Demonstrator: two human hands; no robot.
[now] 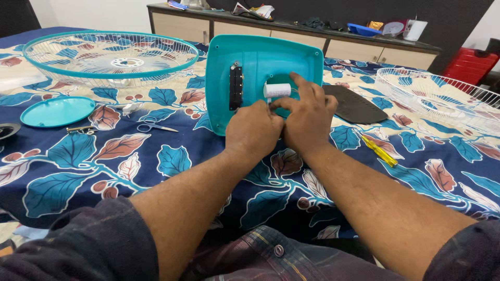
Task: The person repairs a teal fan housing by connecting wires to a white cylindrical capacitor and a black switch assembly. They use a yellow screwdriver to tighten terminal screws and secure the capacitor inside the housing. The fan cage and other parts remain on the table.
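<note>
A teal plastic fan base (260,62) lies upside down on the leaf-patterned cloth, with a black switch block (236,87) and a small white cylinder part (277,90) inside it. My left hand (253,131) rests at the base's near edge, fingers curled under, pinching something small that I cannot make out. My right hand (308,114) sits beside it, index finger stretched up past the white cylinder, thumb meeting the left hand's fingers.
A teal-rimmed wire fan guard (109,54) lies far left, a white wire guard (442,99) right. A teal round cap (56,111), scissors (153,126), a yellow screwdriver (379,151) and a dark flat plate (354,104) lie on the cloth. A cabinet (291,31) stands behind.
</note>
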